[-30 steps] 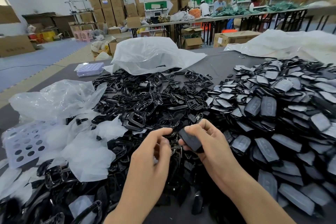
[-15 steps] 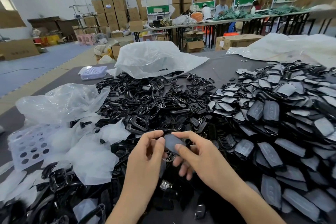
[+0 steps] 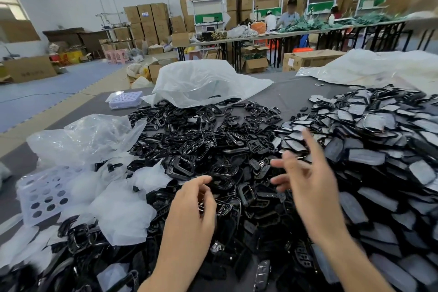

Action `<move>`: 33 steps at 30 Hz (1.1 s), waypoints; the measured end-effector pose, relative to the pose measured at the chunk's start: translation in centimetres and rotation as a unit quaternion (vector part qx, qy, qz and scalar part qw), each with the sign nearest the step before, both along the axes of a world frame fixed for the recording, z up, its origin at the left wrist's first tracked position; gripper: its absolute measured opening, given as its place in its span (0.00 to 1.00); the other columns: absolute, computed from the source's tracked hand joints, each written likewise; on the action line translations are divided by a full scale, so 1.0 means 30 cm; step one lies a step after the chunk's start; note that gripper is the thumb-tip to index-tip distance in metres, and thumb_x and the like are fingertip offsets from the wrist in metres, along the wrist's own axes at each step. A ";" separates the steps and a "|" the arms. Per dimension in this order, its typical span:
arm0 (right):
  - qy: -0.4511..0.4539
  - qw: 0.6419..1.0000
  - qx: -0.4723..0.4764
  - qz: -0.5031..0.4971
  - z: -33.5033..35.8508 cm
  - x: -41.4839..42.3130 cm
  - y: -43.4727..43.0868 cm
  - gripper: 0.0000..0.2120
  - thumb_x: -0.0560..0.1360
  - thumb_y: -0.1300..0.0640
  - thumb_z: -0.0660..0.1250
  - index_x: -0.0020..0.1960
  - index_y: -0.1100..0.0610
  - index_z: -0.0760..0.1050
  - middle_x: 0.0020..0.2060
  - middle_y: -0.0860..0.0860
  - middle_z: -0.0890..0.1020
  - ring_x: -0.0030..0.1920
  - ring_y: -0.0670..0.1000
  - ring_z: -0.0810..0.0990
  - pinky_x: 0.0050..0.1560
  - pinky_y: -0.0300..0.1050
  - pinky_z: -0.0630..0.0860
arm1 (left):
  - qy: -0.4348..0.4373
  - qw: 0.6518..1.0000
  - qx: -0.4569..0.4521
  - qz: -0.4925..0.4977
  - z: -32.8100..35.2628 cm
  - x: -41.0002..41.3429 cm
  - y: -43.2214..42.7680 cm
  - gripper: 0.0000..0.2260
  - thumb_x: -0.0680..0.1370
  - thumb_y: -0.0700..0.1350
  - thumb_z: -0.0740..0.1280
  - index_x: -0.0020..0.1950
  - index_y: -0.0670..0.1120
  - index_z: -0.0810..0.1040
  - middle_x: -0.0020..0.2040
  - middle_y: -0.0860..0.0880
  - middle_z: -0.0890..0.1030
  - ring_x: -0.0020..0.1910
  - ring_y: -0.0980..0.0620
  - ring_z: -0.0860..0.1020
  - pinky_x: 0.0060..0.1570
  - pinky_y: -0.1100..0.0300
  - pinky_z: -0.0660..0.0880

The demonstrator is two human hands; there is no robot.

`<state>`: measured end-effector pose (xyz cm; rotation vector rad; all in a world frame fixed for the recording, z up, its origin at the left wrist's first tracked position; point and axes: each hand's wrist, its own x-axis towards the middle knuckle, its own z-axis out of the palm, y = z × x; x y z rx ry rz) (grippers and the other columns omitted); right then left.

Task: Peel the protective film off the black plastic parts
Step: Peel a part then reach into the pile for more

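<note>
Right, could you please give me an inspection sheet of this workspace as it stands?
Surface: dark grey table, mostly covered.
Job's things: film-covered black parts heaped at right; glossy black frames heaped in the middle.
Clutter: crumpled clear bags, translucent white sheets and a perforated tray at left; a white bag at the back.
Hands: left hand curled, a hold cannot be told; right hand open, fingers spread, blurred, holding nothing.
Cables: thin line, probably a cable, on the blue floor.
Surroundings: stacked cardboard boxes; people at a long table.

frames pile (image 3: 201, 149) centre, film-covered parts (image 3: 379, 149) right, plastic bags (image 3: 90, 140) left
</note>
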<state>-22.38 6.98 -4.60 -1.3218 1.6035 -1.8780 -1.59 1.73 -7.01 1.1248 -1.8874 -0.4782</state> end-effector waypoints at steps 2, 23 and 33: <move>0.083 0.995 0.040 0.030 -0.021 0.041 -0.006 0.27 0.80 0.42 0.60 0.77 0.37 0.58 0.44 0.44 0.86 0.38 0.43 0.85 0.39 0.38 0.82 | -0.065 0.997 -0.029 0.043 0.002 0.004 -0.036 0.13 0.79 0.47 0.63 0.64 0.54 0.73 0.55 0.61 0.74 0.55 0.58 0.75 0.56 0.59 0.73; 0.349 0.920 0.075 -0.164 -0.041 0.019 -0.020 0.16 0.78 0.57 0.67 0.65 0.47 0.78 0.60 0.44 0.82 0.66 0.48 0.76 0.70 0.48 0.70 | -0.358 0.919 -0.109 0.120 0.029 -0.023 -0.249 0.16 0.70 0.46 0.78 0.55 0.50 0.79 0.43 0.47 0.78 0.41 0.43 0.78 0.27 0.54 0.73; 0.382 0.754 0.433 -0.314 0.061 -0.373 -0.097 0.41 0.77 0.28 0.49 0.82 0.48 0.47 0.81 0.61 0.43 0.78 0.70 0.41 0.74 0.72 0.43 | -0.286 0.947 -0.128 0.073 0.028 -0.007 -0.173 0.13 0.71 0.45 0.78 0.51 0.52 0.79 0.38 0.54 0.79 0.36 0.50 0.79 0.20 0.67 0.58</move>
